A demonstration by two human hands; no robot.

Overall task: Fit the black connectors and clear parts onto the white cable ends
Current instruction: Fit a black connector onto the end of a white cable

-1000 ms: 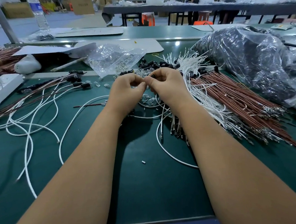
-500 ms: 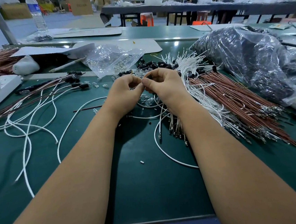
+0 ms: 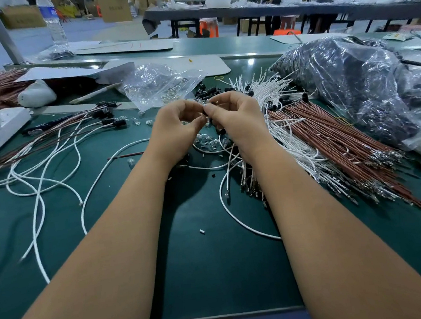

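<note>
Your left hand point(image 3: 176, 131) and right hand point(image 3: 236, 120) both pinch one tiny black plastic connector point(image 3: 204, 113) fingertip to fingertip; misalign it and it'll drop among loose small clear plastic parts point(image 3: 210, 142).

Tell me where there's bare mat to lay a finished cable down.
Barest is the near middle of the green mat, between the two forearms, with only a tiny white bit on it. The far left is strewn with loose white cables. The right is packed with the red and white wire bundle. Around the hands lie scattered clear parts.
</note>
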